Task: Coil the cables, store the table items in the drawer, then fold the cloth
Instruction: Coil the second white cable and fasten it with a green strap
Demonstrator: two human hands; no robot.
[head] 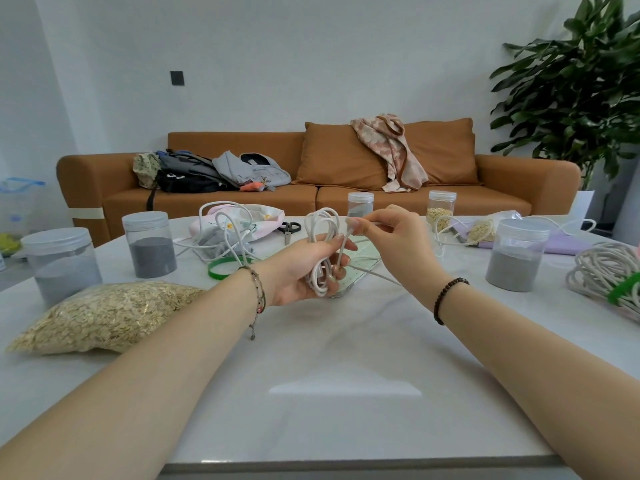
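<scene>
Jar [145, 221] holds grey powder [152, 256]; small jar [442, 195] oats [439, 216].

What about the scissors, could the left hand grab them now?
Probably not yet: the left hand grips the cable coil, so it is full. The scissors lie close behind it on the table, nothing between.

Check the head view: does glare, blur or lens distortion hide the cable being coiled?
Head view: soft, even light; the white cable coil in the left hand is sharp, its end pinched by the right hand; a pale glare patch lies on the table nearer the camera, clear of it; edges bow, as at the plant.
</scene>
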